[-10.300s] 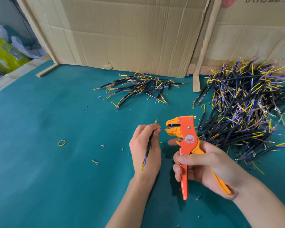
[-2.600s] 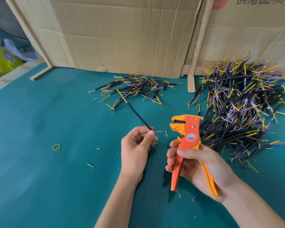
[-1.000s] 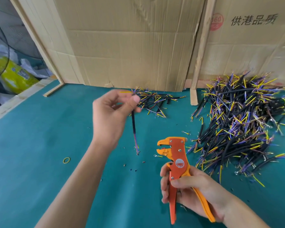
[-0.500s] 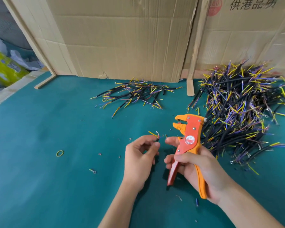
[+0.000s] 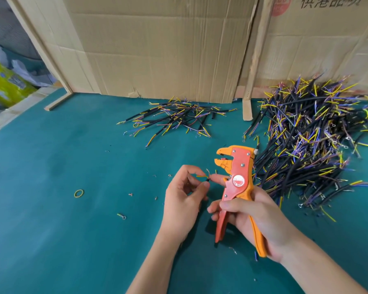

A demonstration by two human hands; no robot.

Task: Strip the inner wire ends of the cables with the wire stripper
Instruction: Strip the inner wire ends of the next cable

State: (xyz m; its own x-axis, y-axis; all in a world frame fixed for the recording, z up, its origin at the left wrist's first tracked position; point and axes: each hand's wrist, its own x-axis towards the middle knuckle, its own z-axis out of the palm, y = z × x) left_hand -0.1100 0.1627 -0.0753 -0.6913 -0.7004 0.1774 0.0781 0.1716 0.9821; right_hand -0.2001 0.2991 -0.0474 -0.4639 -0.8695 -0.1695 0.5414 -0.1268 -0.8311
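My right hand (image 5: 253,217) grips the handles of an orange and red wire stripper (image 5: 236,177), held upright with its jaws pointing left. My left hand (image 5: 183,198) pinches a short black cable (image 5: 206,179) between thumb and fingers; only the cable's tip shows, with thin yellow and pinkish inner wires sticking up just left of the stripper's jaws. The rest of the cable is hidden behind my fingers. A big heap of black cables (image 5: 310,141) lies at the right, and a small pile of cables (image 5: 179,119) lies at the back centre.
The green table mat (image 5: 51,230) carries a yellow rubber band (image 5: 79,193), a small ring terminal (image 5: 121,216) and scattered insulation scraps. Cardboard sheets (image 5: 157,45) stand along the back, with a wooden strip (image 5: 250,81) between them. A yellow bag (image 5: 6,85) lies off the table's left edge.
My left hand swung out to the back pile with a cable, then came back beside the stripper holding a cable end. In the last half second both hands barely moved.
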